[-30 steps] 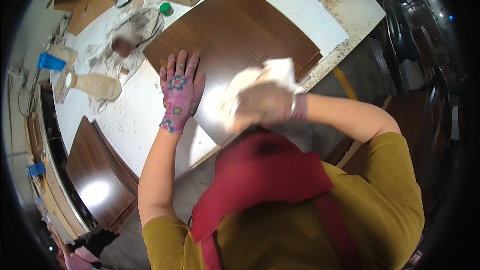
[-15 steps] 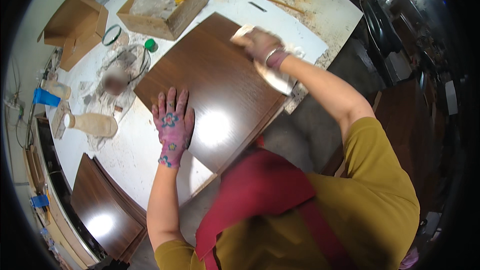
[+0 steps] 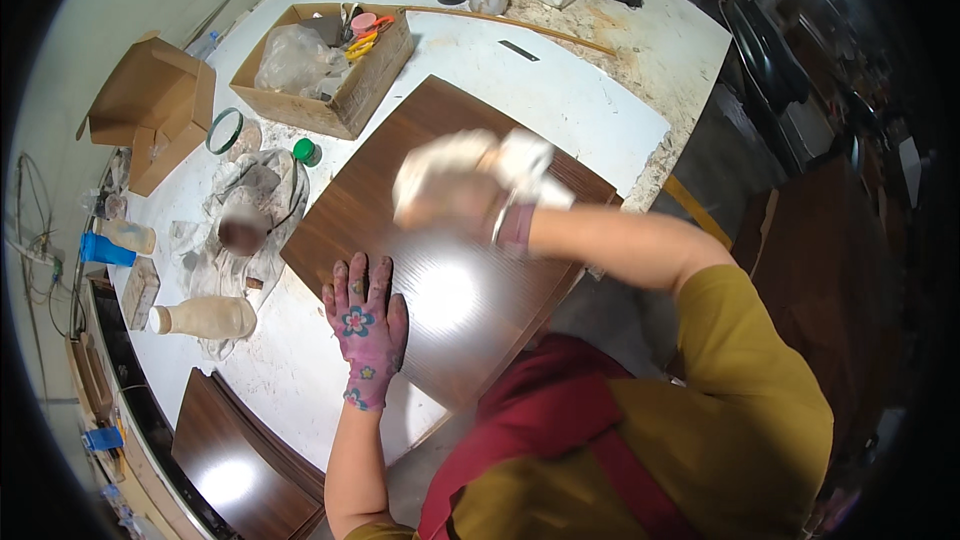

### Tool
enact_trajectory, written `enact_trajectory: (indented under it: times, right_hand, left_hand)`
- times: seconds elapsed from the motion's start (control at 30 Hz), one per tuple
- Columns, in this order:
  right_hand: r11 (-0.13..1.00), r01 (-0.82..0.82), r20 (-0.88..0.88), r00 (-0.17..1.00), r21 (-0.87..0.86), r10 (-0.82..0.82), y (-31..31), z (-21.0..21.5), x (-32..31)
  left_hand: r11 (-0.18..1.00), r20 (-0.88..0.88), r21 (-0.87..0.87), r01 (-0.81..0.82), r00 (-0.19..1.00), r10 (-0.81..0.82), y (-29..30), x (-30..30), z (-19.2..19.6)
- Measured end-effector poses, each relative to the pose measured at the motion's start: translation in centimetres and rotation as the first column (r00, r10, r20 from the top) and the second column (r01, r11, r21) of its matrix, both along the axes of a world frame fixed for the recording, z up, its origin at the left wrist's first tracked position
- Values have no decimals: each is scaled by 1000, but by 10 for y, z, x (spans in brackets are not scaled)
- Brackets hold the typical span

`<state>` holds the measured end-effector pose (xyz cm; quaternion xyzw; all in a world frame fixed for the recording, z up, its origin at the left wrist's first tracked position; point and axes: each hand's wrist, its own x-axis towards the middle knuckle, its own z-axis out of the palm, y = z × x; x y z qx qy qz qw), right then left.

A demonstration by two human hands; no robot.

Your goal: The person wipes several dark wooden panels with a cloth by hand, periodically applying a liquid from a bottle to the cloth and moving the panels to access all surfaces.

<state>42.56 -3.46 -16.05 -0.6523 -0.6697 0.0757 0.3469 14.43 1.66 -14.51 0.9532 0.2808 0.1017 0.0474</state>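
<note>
A dark brown wooden panel [image 3: 500, 305] lies flat on a white table [image 3: 590, 105], close to the edge on the person's side; taking the panel's middle as the centre of the dial, the left hand [image 3: 365, 335], in a pink flowered glove, rests palm down between seven and eight o'clock, fingers a little spread and pointing toward twelve, thumb out to the side, gripping nothing. The right hand [image 3: 455, 205], blurred, reaches in from three o'clock and lies over a bunched pale cloth [image 3: 445, 155] near the centre of the panel; the cloth shows around the hand from ten to two, but how the fingers close on it I cannot tell. A bright patch of reflected light sits toward six o'clock on the wood. Around the panel, a cardboard box [image 3: 375, 90] with a clear plastic bag and orange-handled tools stands at eleven, a green-lidded jar [image 3: 307, 151] at ten, a stained rag [image 3: 275, 180] at nine, a pale bottle [image 3: 205, 318] on its side between eight and nine, and a stack of similar brown panels [image 3: 240, 465] between seven and eight, beyond the table's edge
</note>
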Motion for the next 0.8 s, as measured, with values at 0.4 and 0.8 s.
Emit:
enact_trajectory:
  times: [0.4,0.8]
  right_hand:
    - [946,-262,-513,796,188,323,52,23,3]
    - [862,437,116,900,-256,-421,88,25,93]
  left_hand:
    - [998,19,-32,61,998,-60,4,-5,0]
    - [991,123,-66,112,987,-103,4,-2,10]
